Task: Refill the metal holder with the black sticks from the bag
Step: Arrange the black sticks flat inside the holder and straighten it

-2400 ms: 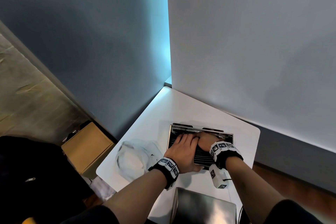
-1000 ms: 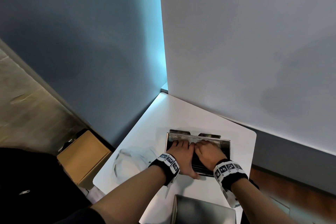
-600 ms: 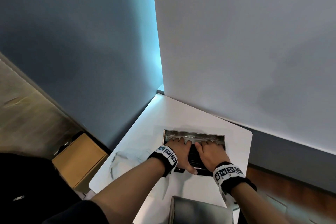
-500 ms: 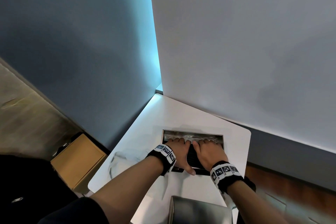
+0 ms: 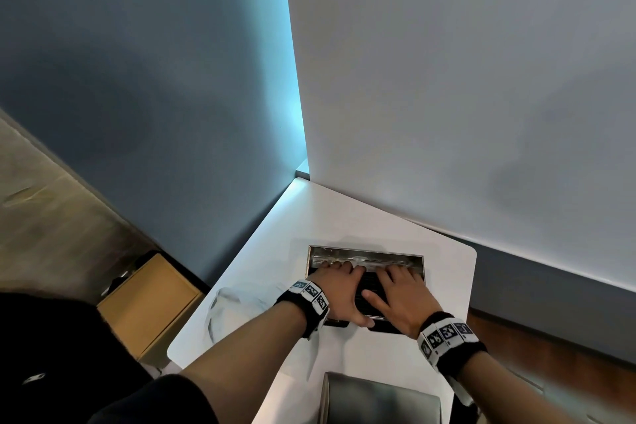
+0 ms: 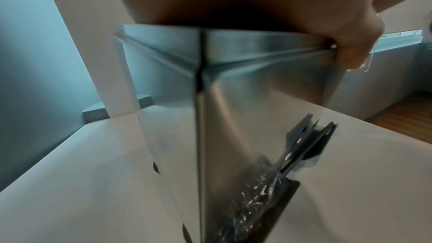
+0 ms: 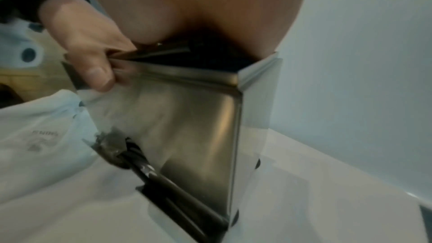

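Note:
The metal holder point(image 5: 364, 253) stands open-topped on the white table point(image 5: 344, 217). Black sticks point(image 5: 368, 286) fill it and show between my hands. My left hand point(image 5: 339, 289) and right hand point(image 5: 401, 296) lie flat side by side on the sticks, fingers straight and pointing to the far wall. The left thumb point(image 7: 93, 66) hangs over the holder's front rim. Both wrist views look down the holder's front wall point(image 6: 245, 117) point(image 7: 187, 127). Wrapped sticks point(image 6: 254, 200) point(image 7: 175, 191) show in its bottom slot. The clear bag point(image 5: 237, 306) lies flat to the left.
A metal lid point(image 5: 378, 399) lies at the table's near edge, just in front of the holder. A cardboard box point(image 5: 148, 299) stands on the floor to the left. Walls close the table at the back and left.
My right hand, which lay partly over the left, has slid right, so both hands rest side by side on the sticks. In the last half second they hardly move.

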